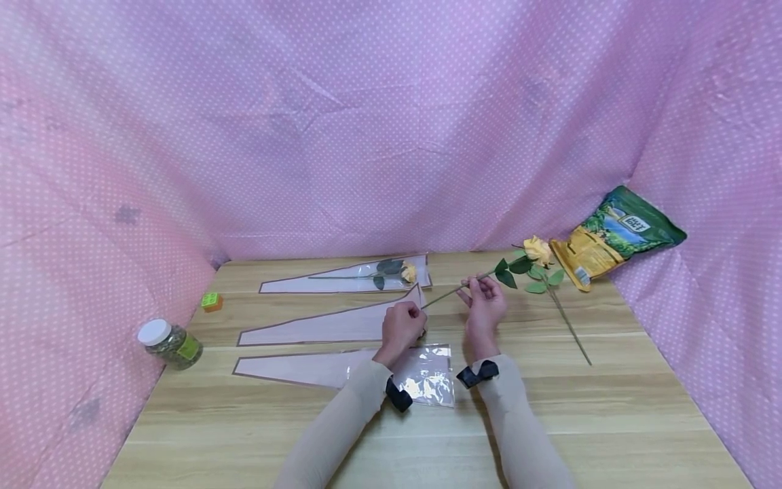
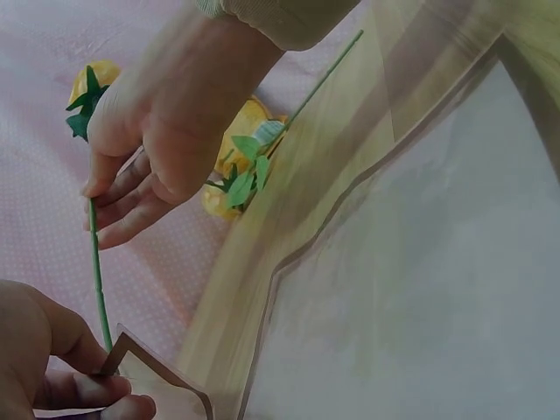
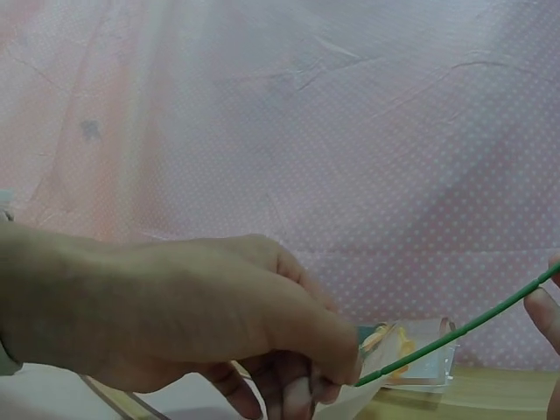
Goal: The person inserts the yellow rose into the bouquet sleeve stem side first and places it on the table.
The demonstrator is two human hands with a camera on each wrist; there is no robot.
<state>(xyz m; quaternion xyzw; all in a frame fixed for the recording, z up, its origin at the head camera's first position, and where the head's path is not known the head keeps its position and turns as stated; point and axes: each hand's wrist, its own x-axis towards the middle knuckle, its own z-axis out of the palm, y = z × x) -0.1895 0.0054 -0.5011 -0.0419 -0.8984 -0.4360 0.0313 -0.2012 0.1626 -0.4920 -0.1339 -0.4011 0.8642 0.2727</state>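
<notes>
My right hand pinches the green stem of an artificial yellow rose, its bloom pointing to the far right. The stem slants down toward my left hand, which pinches the brown-edged corner of the middle flower sleeve. In the left wrist view, the lower end of the stem meets that sleeve corner at the left fingers. The right wrist view shows the left hand from the side, thumb and fingers together at the stem end, with right fingertips at the edge.
Behind lies a sleeve with another yellow rose on it. A clear-ended sleeve lies nearer. One more rose stem rests at right by a green-yellow bag. At left are a jar and small toy blocks.
</notes>
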